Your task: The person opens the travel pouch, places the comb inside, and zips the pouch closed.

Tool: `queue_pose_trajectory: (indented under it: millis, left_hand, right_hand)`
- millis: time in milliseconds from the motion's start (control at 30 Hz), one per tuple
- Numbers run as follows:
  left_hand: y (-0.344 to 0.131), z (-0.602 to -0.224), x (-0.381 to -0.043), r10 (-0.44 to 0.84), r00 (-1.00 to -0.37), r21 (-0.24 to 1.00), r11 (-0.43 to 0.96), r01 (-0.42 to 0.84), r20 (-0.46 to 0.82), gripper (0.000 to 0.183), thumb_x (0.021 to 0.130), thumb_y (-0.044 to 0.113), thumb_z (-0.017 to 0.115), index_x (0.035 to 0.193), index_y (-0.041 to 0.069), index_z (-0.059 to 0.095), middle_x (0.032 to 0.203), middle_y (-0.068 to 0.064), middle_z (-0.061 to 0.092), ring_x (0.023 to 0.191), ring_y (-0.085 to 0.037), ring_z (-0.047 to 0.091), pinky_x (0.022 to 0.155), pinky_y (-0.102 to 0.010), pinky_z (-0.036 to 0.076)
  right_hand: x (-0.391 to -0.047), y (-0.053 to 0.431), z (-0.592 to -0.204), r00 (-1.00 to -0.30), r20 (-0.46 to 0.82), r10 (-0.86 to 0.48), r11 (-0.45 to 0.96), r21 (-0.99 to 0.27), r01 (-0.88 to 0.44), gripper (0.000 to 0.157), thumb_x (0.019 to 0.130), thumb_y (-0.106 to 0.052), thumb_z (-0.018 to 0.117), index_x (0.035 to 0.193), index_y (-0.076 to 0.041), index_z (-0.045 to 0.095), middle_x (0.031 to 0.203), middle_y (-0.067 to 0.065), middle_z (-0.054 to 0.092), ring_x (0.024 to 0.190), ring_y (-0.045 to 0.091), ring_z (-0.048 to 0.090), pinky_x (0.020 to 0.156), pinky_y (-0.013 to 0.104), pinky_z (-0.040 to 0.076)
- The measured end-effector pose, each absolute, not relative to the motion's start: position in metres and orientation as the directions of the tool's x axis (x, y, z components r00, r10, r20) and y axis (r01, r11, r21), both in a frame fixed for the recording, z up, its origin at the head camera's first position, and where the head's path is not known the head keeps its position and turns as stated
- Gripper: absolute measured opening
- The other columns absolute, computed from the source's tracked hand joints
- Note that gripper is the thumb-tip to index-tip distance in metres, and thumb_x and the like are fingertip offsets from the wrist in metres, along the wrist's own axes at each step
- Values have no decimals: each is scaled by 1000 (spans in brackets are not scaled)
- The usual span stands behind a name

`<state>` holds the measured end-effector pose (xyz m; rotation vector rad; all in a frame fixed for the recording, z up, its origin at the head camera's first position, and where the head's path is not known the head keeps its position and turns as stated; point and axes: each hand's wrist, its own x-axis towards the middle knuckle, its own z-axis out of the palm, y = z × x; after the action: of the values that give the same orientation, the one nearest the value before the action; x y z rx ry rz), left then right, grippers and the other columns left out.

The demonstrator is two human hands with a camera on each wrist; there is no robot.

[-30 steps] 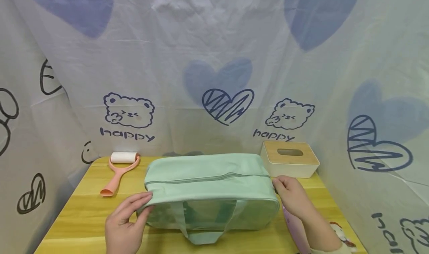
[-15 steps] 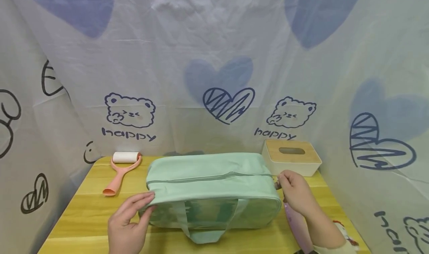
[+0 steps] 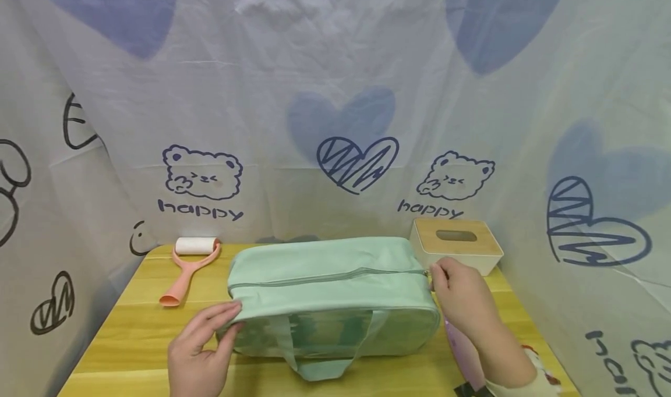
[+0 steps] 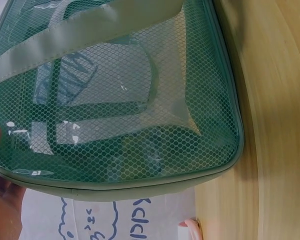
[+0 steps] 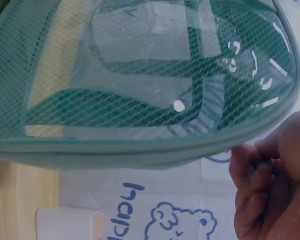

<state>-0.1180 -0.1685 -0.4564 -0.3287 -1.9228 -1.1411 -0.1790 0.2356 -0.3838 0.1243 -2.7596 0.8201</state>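
i see the green bag [image 3: 330,297] lengthwise across the table [image 3: 126,339], its zip [image 3: 293,281] running leftward from the right hand [image 3: 462,297], which pinches the pull [image 3: 427,273]; the left hand [image 3: 201,347] grips the bag's near left.

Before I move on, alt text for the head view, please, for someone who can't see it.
A mint-green bag sits on a yellow table, its front left corner pinched by a person's left hand, its zipper pull held by the right hand. A pink-and-white roller lies at back left; a wooden-topped white box stands at back right.
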Motion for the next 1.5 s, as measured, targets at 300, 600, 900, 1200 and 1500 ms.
queue_pose_trajectory:
  millis: [300,600,900,1200,1500]
  left_hand:
    - [-167,-456,-119,-191,-627,614,540,575,755,46,68,-24,86,105,3,84,106,-10,77,105,8,66,82,-7,51]
    - [-159,-462,-121,-271,-576,624,502,599,771,46,65,-33,82,99,-3,83,108,-17,73,106,2,67,86,-8,52]
    - [-150,-471,-122,-373,-537,653,488,580,756,45,61,-38,79,94,-7,82,105,-7,67,105,-3,65,90,-10,52]
    - [-142,-468,-122,-426,-484,645,512,567,764,44,59,-39,79,92,-9,81,98,-21,67,111,-3,64,93,-11,52]
    - [-137,-468,-121,-490,-477,681,463,566,730,43,60,-42,74,90,-11,80,98,-12,70,107,-6,66,86,-10,54]
  right_hand:
    - [-186,227,-369,-965,248,-89,794,-567,-219,33,111,-16,53,80,-10,60,65,-1,47,62,16,47,56,31,43]
    - [-198,213,-357,-969,157,-190,733,-634,-246,40,108,-14,57,68,-12,49,61,-2,39,57,16,44,54,29,40]
    - [-202,199,-346,-954,138,-265,713,-638,-290,44,106,-13,59,64,-15,46,62,-3,39,56,14,41,52,26,36]
    - [-200,183,-341,-956,141,-259,711,-641,-287,44,107,-14,59,64,-15,47,63,-3,39,57,13,40,55,28,37]
    - [-202,176,-336,-955,149,-256,677,-677,-287,40,108,-14,57,68,-13,52,60,-4,39,55,14,41,54,29,39]
